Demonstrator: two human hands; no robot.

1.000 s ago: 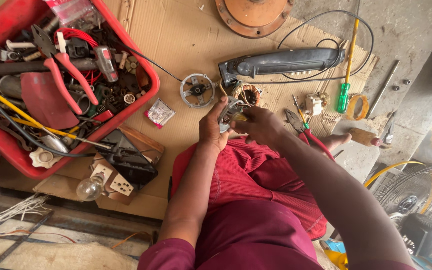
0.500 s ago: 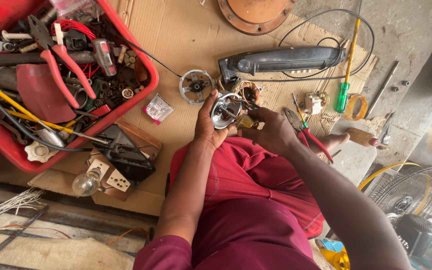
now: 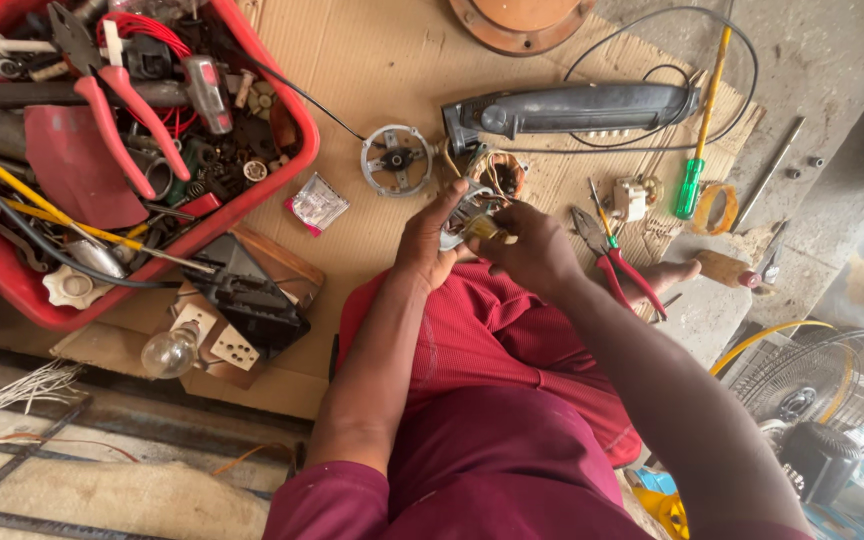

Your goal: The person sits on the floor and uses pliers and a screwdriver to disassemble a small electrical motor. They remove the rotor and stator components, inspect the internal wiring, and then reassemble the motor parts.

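Head view: my left hand (image 3: 430, 240) and right hand (image 3: 524, 250) both pinch small metal motor part (image 3: 464, 215) over cardboard (image 3: 382, 60). Fan hub (image 3: 397, 159) at 10 o'clock, pliers (image 3: 617, 258) at 3, red tray (image 3: 282, 190) at 9.

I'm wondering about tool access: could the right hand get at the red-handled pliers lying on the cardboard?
Probably yes. The red-handled pliers lie uncovered just beside the right hand, but that hand is occupied with the small metal part.

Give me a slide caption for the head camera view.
Both hands, left hand and right hand, hold a small metal motor part over cardboard, beside a red tool tray.
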